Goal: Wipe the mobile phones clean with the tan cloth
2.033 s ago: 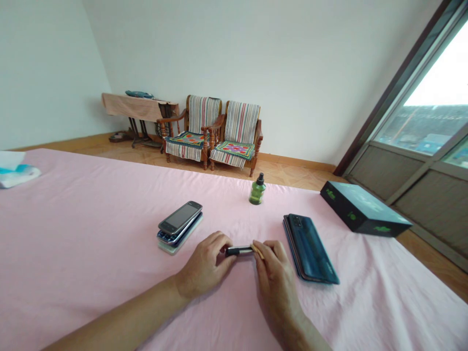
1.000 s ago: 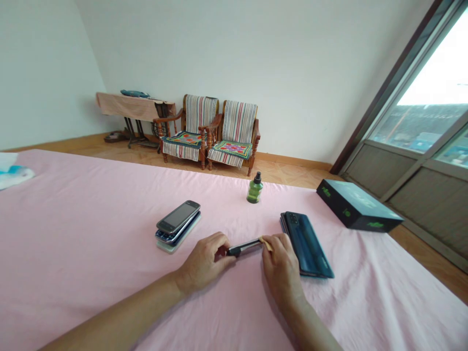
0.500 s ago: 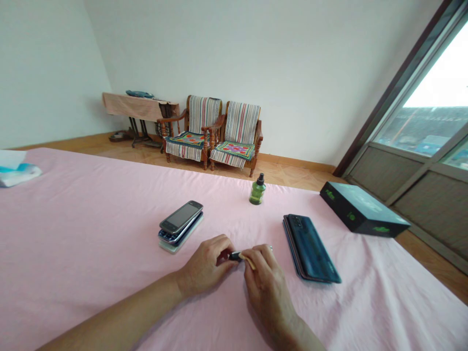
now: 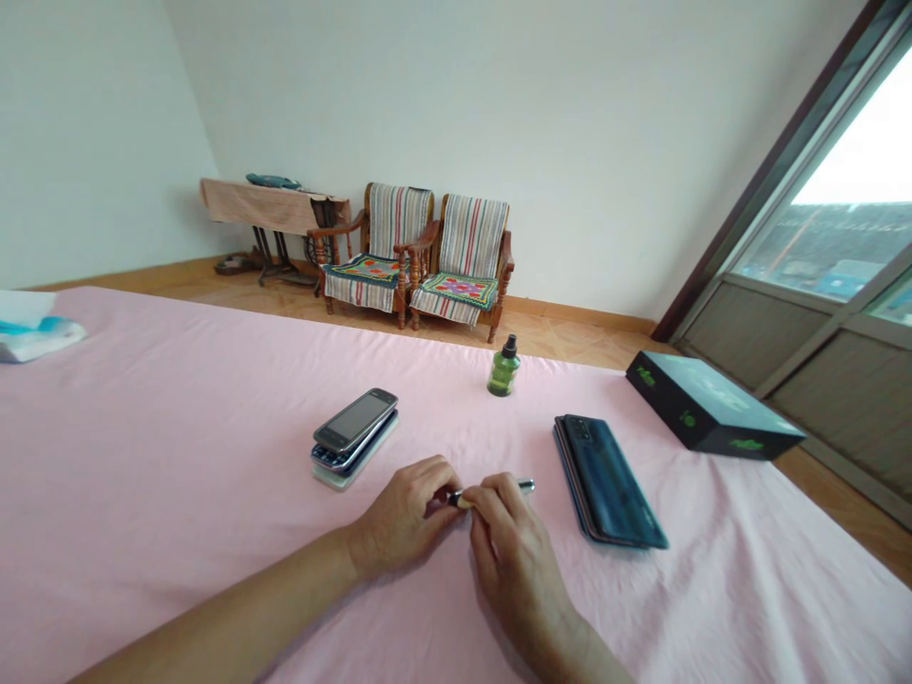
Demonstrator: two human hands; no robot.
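Silver end of the slim black-and-silver pen-like cylinder [image 4: 525,485] now pokes out past the right hand's fingers; in the earlier frame it was mostly covered.

Left to right: white-and-teal tissue packet [image 4: 28,340] at the far edge of the pink bedsheet [image 4: 178,446]. Stack of old mobile phones [image 4: 353,442], touchscreen handset on top, sits just left of the left hand [image 4: 403,518]. Hands are together, fingers meeting over the cylinder, which is pinched between them above the sheet, dark end at the left hand. Small pale tan bit [image 4: 465,502] at the right hand's fingertips; too small to identify. Right hand [image 4: 517,560] is just beside the stack of dark blue smartphones [image 4: 605,480]. Green spray bottle [image 4: 503,371] stands upright beyond the hands. Black box with green print [image 4: 712,407] lies at far right, near the window [image 4: 819,247].
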